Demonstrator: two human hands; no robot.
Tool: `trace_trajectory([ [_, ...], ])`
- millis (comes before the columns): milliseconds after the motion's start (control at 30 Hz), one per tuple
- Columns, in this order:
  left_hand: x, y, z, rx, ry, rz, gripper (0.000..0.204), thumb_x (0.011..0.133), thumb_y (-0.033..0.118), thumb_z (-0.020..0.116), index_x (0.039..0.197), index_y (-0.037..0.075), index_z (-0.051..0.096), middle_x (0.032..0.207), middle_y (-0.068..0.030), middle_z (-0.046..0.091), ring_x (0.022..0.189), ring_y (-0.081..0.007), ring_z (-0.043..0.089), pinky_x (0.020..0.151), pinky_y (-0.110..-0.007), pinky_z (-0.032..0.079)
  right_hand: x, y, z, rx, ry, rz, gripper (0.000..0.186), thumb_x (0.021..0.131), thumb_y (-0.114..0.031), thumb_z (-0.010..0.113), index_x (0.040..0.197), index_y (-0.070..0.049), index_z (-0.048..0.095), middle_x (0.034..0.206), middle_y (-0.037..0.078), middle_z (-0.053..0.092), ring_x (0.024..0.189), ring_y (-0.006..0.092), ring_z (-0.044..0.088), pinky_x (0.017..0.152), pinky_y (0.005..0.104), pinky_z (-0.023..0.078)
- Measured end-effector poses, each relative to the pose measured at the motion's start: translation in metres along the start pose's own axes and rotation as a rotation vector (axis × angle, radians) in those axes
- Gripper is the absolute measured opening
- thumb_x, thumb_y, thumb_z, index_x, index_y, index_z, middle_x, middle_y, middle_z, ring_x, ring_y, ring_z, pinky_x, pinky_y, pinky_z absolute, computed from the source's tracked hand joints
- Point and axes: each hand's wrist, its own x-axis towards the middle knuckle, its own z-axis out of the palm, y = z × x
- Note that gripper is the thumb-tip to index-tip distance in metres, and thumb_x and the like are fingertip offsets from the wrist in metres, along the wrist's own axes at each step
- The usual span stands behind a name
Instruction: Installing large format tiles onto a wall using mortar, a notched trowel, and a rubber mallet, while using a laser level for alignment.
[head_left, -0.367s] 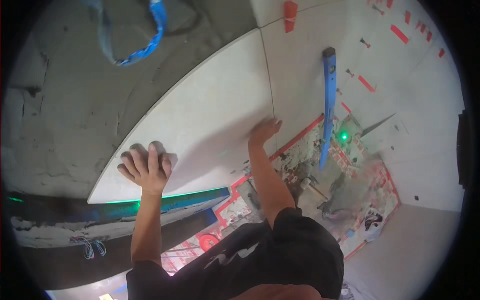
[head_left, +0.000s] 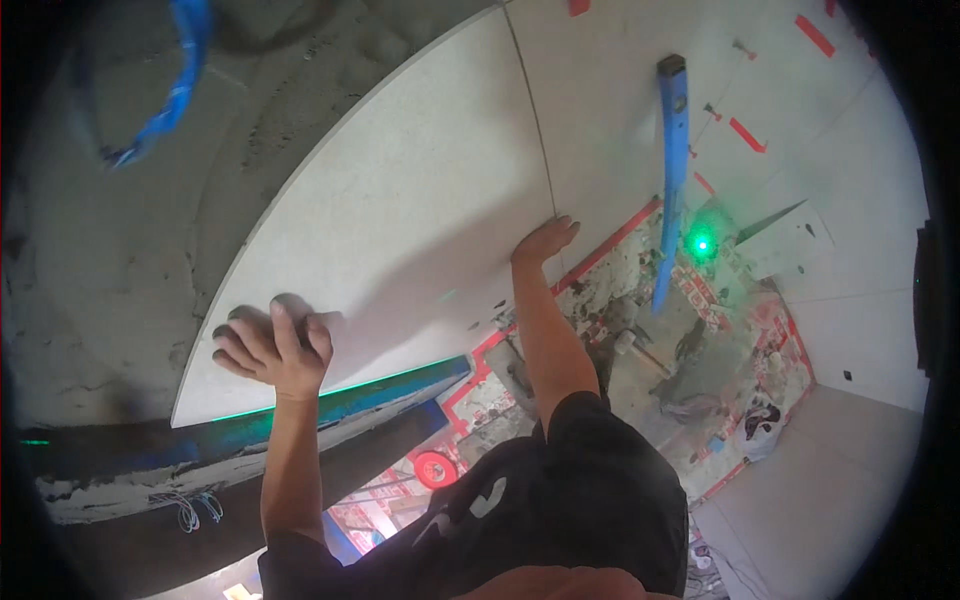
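Note:
A large pale wall tile (head_left: 400,190) stands against the grey mortar wall, its outer edge appearing curved. My left hand (head_left: 275,350) lies on the tile's lower left part, fingers spread and the palm against the face. Close to the seam with the neighbouring tile (head_left: 590,110), my right hand (head_left: 547,240) rests flat, its fingers stretched across the joint. Neither hand holds anything. A green laser line runs along the tile's bottom edge, just above a dark blue ledge (head_left: 400,387).
A blue spirit level (head_left: 673,150) leans at the right-hand tiles. A bright green laser light (head_left: 703,245) glows by the corner. On the cluttered floor lie a hammer (head_left: 645,355) and a red roll (head_left: 435,470). A blue strap (head_left: 178,90) hangs at upper left; wires (head_left: 187,508) stick out below.
The view has shifted, so the spirit level and strap sit differently in it. My right hand has settled flatter at the seam. My left hand stays on the tile.

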Motion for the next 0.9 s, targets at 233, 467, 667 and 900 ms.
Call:
trace_trajectory([
  [233, 0.015, 0.032, 0.006, -0.158, 0.073, -0.008, 0.055, 0.099, 0.045, 0.049, 0.141, 0.011, 0.06, 0.157, -0.0277, 0.038, 0.149, -0.0484, 0.025, 0.122, -0.06, 0.003, 0.002, -0.068, -0.01, 0.107, -0.322, -0.088, 0.068, 0.109, -0.035, 0.034, 0.153, 0.014, 0.017, 0.161, 0.033, 0.018, 0.151, 0.0416, 0.019, 0.126, 0.0465, 0.014],
  [467, 0.013, 0.042, 0.004, -0.197, 0.037, -0.014, 0.053, 0.098, 0.045, 0.049, 0.143, 0.019, 0.06, 0.156, -0.0193, 0.044, 0.151, -0.0422, 0.027, 0.122, -0.059, 0.005, -0.093, -0.21, 0.021, -0.314, -0.324, -0.89, 0.078, 0.105, -0.037, 0.043, 0.152, 0.018, 0.013, 0.163, 0.036, 0.007, 0.153, 0.0471, 0.009, 0.125, 0.0512, 0.007],
  [667, 0.015, 0.033, 0.007, -0.147, -0.043, -0.049, 0.052, 0.097, 0.05, 0.048, 0.14, 0.025, 0.063, 0.152, -0.0165, 0.05, 0.147, -0.0409, 0.033, 0.122, -0.057, 0.009, -0.087, -0.242, -0.106, -0.67, -1.429, -1.042, 0.05, 0.097, -0.035, 0.062, 0.14, -0.009, 0.058, 0.137, 0.025, 0.059, 0.126, 0.0434, 0.056, 0.107, 0.0464, 0.044],
  [900, -0.002, 0.059, 0.033, -0.188, 0.096, -0.143, 0.052, 0.1, 0.053, 0.045, 0.138, 0.024, 0.065, 0.151, -0.0201, 0.05, 0.148, -0.0428, 0.031, 0.123, -0.056, 0.002, 0.045, -0.138, -0.573, -1.841, -1.331, 0.074, 0.032, 0.086, -0.033, 0.065, 0.102, -0.005, 0.068, 0.1, 0.022, 0.071, 0.098, 0.0429, 0.067, 0.085, 0.053, 0.052],
])
